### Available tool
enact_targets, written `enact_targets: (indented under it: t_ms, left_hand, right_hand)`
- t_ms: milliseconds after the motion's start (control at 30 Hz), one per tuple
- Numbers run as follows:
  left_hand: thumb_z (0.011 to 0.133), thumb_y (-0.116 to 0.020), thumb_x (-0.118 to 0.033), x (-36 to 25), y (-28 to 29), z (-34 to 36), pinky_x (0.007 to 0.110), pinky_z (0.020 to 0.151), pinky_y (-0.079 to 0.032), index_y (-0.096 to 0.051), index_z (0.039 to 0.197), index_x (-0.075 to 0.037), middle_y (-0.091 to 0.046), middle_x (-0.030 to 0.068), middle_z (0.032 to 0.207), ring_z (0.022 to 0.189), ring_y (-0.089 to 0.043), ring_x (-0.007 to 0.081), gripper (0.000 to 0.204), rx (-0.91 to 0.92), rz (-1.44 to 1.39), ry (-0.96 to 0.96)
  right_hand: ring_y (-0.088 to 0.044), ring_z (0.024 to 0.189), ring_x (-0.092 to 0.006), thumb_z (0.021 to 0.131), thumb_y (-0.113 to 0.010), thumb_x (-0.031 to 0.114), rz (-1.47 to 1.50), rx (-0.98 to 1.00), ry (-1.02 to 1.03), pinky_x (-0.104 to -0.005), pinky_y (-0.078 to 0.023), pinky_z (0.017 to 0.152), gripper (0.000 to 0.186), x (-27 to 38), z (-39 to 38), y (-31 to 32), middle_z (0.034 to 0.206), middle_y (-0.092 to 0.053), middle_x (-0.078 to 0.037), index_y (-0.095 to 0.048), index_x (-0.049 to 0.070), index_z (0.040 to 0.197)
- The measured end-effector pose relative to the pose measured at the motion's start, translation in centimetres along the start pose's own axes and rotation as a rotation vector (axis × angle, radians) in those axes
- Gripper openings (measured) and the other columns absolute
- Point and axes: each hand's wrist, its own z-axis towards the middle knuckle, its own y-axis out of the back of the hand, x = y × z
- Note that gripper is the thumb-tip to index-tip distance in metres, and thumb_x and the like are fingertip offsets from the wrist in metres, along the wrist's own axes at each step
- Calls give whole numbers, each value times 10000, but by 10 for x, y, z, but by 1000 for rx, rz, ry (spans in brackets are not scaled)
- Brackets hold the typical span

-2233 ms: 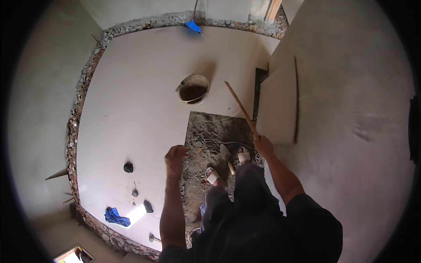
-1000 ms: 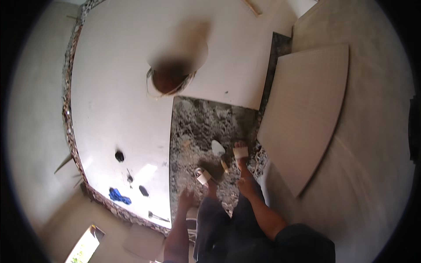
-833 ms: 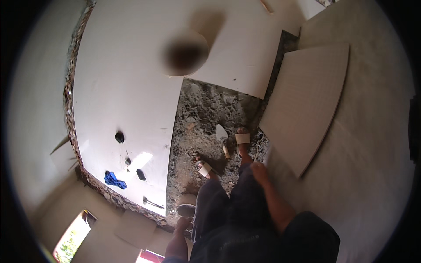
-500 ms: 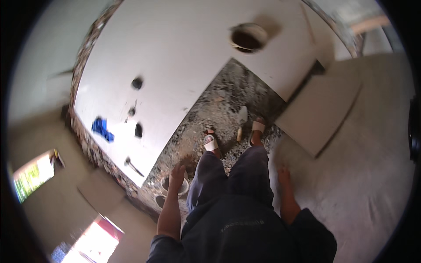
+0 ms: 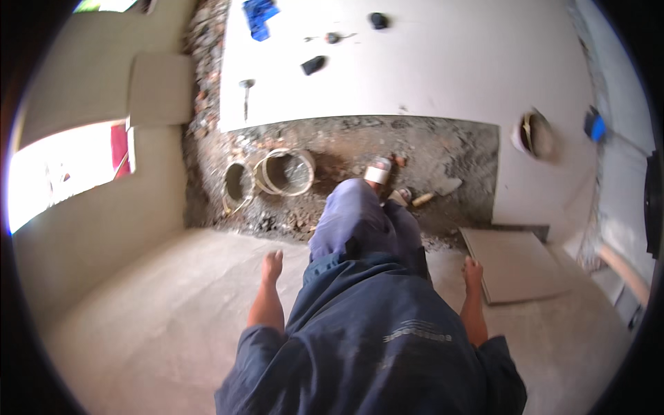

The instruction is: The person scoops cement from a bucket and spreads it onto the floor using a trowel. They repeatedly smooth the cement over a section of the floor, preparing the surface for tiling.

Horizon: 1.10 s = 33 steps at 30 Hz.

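Observation:
My left hand [image 5: 272, 265] hangs at my left side above the grey floor, its fingers loosely bent and holding nothing. On the other side my right hand [image 5: 473, 271] hangs empty too, fingers slightly curled, beside the left edge of a large grey tile [image 5: 519, 266]. Both hands are a little blurred. Ahead of me, a trowel [image 5: 423, 199] with a pale handle lies on the rough mortar bed [image 5: 346, 135], close to my sandalled feet. Two buckets stand left of my legs: a wider one [image 5: 311, 166] and a smaller one [image 5: 227, 187].
Beyond the mortar spreads a pale tiled surface [image 5: 449, 76]. On it are a mallet [image 5: 246, 97], black objects [image 5: 313, 66], a blue cloth-like item [image 5: 259, 21] and another bucket [image 5: 519, 135]. Rubble [image 5: 204, 69] lines the left wall, where a tile [image 5: 160, 90] leans.
My view has turned leftward, so the tiled surface now lies straight ahead and the buckets show fully. My legs have swung closer together in a step. Both hands stay empty.

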Motion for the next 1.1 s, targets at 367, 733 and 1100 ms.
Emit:
enact_targets:
  t_ms: [367,733,1100]
  left_hand:
    - [894,-512,-375,59,-23,13,419,797,-470,-652,1006,24,-641,275,930,923,-622,394,438,-11,-417,202]
    - [919,-535,-343,139,29,112,316,657,-472,-609,1053,68,-632,160,882,731,-589,195,439,18,-784,343]
    - [935,-537,-337,138,75,229,299,738,-456,-566,1140,64,-627,125,933,828,-584,186,451,91,-716,266]
  right_hand:
    - [-551,680,-190,879,-527,323,-133,95,-58,-343,-435,634,362,20,-40,-45,753,-585,-99,-603,-30,901]
    - [-634,776,-258,849,-535,324,-393,70,87,-371,-464,705,403,130,-94,-151,843,-649,-179,-625,-35,1008]
    - [-620,773,-362,859,-528,375,-605,97,308,-397,-468,724,433,126,-117,-197,850,-639,-220,-643,-38,919]
